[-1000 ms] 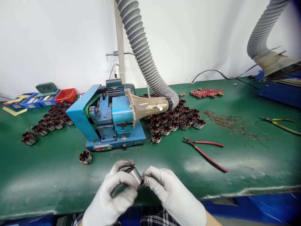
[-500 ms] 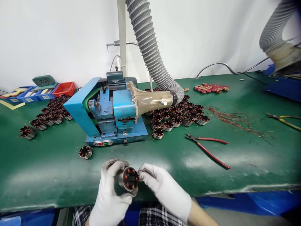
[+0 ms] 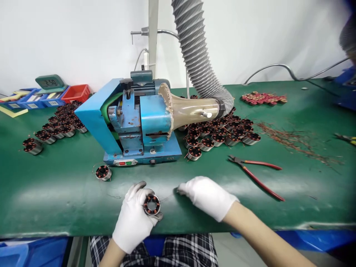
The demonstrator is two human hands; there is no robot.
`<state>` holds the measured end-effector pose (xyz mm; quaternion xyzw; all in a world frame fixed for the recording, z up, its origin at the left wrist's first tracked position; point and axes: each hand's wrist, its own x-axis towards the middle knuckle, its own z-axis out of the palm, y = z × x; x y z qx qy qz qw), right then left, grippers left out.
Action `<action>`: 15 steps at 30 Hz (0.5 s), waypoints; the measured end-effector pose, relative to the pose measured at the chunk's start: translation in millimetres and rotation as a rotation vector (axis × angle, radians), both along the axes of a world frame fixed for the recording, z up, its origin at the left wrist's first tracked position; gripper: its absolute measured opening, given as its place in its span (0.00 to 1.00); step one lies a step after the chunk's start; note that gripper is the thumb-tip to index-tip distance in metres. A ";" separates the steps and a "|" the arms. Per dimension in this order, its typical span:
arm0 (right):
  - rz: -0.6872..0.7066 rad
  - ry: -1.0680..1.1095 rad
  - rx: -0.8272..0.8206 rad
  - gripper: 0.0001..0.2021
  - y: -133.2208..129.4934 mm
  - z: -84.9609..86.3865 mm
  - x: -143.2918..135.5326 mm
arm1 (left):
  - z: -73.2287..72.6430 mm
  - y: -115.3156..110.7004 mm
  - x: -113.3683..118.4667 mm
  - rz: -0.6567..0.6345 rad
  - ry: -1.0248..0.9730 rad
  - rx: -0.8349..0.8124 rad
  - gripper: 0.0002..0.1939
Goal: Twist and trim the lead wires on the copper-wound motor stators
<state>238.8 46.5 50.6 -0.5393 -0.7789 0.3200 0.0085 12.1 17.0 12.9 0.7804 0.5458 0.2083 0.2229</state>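
My left hand, in a white glove with dark fingertips, is wrapped round a metal-rimmed copper-wound ring near the table's front edge. The ring's open centre faces up toward the camera. To the right, my gloved right hand has its fingers pinched together above the green table. A thin wire runs from the ring toward those fingertips. Another wound ring stands alone in front of the blue machine. Red-handled cutters lie open to the right of my right hand.
Behind the machine's right side are several wound rings, with more at the left. A grey hose rises from the machine. Loose copper wire scraps, pink rings, a red bin and yellow-handled pliers are also there.
My right hand has moved right, away from the ring, and a wire now shows between them. The ring in my left hand has turned to face the camera more directly. The whole view has shifted.
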 end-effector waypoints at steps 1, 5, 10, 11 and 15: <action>-0.041 -0.019 0.011 0.10 -1.3 1.8 4.3 | -0.3 -0.3 0.6 0.015 0.000 0.013 0.19; -0.229 0.274 -0.081 0.12 -15.7 8.1 -16.1 | -4.9 0.4 1.2 -0.014 0.018 0.096 0.27; -0.307 0.577 -0.096 0.07 -31.9 -4.9 -65.8 | -8.3 1.0 -1.8 -0.102 -0.001 0.132 0.23; -0.361 0.612 -0.079 0.09 -33.8 -10.3 -67.7 | -7.6 0.7 -2.1 -0.088 -0.007 0.111 0.22; -0.571 0.676 -0.131 0.10 -35.4 -30.0 -54.4 | -2.6 0.1 -1.5 -0.053 0.004 0.070 0.22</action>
